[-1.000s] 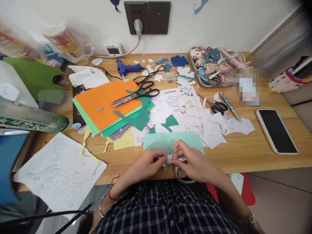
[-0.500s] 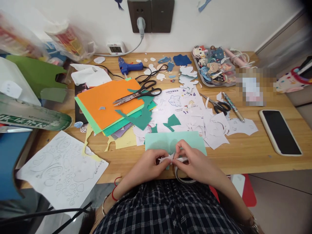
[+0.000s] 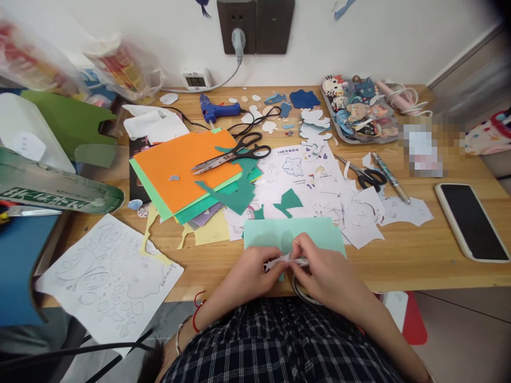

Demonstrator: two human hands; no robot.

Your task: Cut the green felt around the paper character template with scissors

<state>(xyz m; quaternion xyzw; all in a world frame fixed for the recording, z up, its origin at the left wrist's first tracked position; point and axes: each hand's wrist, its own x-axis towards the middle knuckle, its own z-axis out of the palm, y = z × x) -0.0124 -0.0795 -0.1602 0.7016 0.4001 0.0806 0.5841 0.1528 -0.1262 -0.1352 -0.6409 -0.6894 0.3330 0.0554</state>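
Note:
Near the table's front edge, my left hand [image 3: 255, 270] is closed in a pinch on a small white paper cutout [image 3: 273, 263] with pointed tips. My right hand [image 3: 328, 272] meets it, thumb and forefinger pinching the end of a whitish strip at the cutout's edge. That strip seems to belong to a roll of tape [image 3: 299, 291], partly hidden under my right hand. Beneath both hands lies a mint green sheet [image 3: 293, 227]. My fingers cover part of the cutout.
Black-handled scissors [image 3: 235, 152] rest on an orange sheet [image 3: 171, 170]. A blue glue gun [image 3: 217, 110] lies behind. Smaller scissors [image 3: 365, 175], a pen [image 3: 392, 180] and a phone [image 3: 473, 221] are to the right. A drawn-on sheet [image 3: 107, 276] overhangs the front left edge.
The view has shifted slightly, so the table appears further right. My hands still pinch at the same spot, and the roll now shows less beneath my right hand.

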